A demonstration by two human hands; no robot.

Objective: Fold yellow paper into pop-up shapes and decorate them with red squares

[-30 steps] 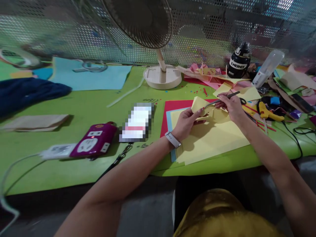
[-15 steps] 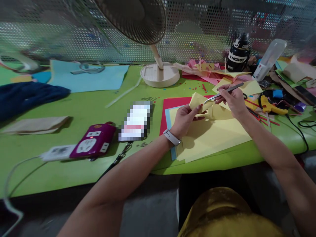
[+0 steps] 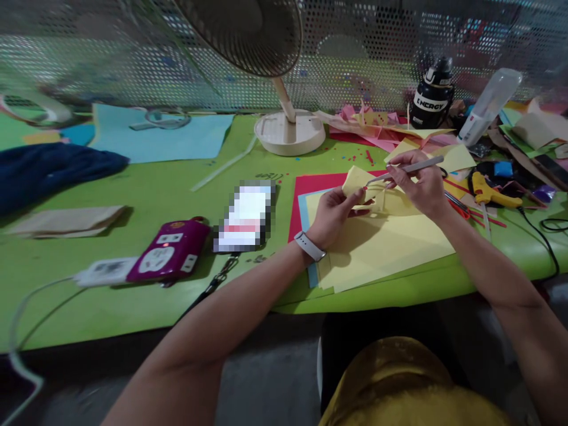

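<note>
My left hand (image 3: 338, 214), with a pale watch strap at the wrist, pinches a small folded piece of yellow paper (image 3: 355, 179) between thumb and fingers. In my right hand (image 3: 419, 184) is a pair of metal tweezers (image 3: 421, 165), held like a pen. Their bent tip touches or nearly touches the yellow paper beside my left thumb. A tiny red spot shows there; I cannot tell what it is. Both hands are above a stack of yellow sheets (image 3: 377, 254), which lies over a light blue sheet (image 3: 313, 277) and a red sheet (image 3: 306, 183).
Left of the stack lie a phone (image 3: 244, 216) and a purple power bank (image 3: 171, 251) with a cable. Behind stands a fan (image 3: 290, 133). To the right are a yellow glue gun (image 3: 492, 192), a black bottle (image 3: 430, 100), a clear bottle (image 3: 490, 106) and paper scraps (image 3: 370, 127).
The tweezers have rolled slightly in my right hand and lie a little flatter, showing a brighter side. My left hand keeps its pinch on the paper. The whole view has shifted slightly.
</note>
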